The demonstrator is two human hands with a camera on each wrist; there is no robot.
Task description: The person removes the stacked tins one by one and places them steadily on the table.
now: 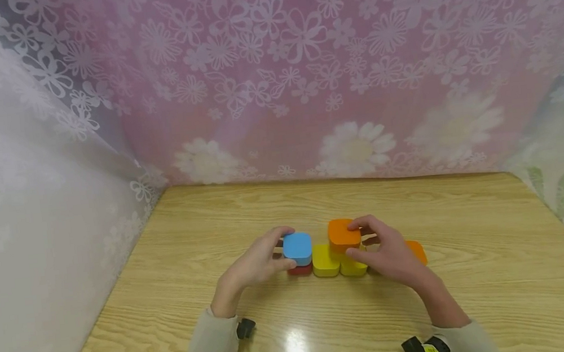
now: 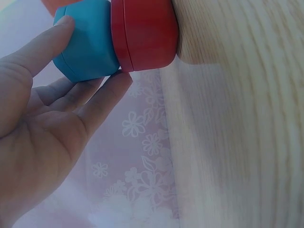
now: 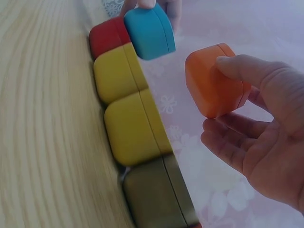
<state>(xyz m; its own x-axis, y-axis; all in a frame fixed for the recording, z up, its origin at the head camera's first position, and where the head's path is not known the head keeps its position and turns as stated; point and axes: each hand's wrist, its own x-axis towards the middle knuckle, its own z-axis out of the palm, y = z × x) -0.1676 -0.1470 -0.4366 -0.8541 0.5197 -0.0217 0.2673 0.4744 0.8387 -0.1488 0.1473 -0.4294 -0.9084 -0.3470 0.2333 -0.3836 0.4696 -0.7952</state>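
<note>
My left hand (image 1: 257, 260) pinches a rounded blue block (image 1: 297, 247) between thumb and fingers. In the left wrist view the blue block (image 2: 90, 40) sits against the top of a red block (image 2: 147, 33), and one fingertip is near their seam. My right hand (image 1: 386, 251) grips an orange block (image 1: 343, 233) by its sides. The right wrist view shows that orange block (image 3: 213, 78) held apart from the row, above two yellow blocks (image 3: 121, 73). The red block (image 3: 108, 38) stands at the row's far end, touching the first yellow one.
An olive-grey block (image 3: 156, 192) continues the row past the yellow ones, with a sliver of red at the frame's bottom edge. Another orange block (image 1: 417, 252) shows partly behind my right hand. Flowered cloth (image 1: 272, 75) hangs behind the wooden table (image 1: 224, 210).
</note>
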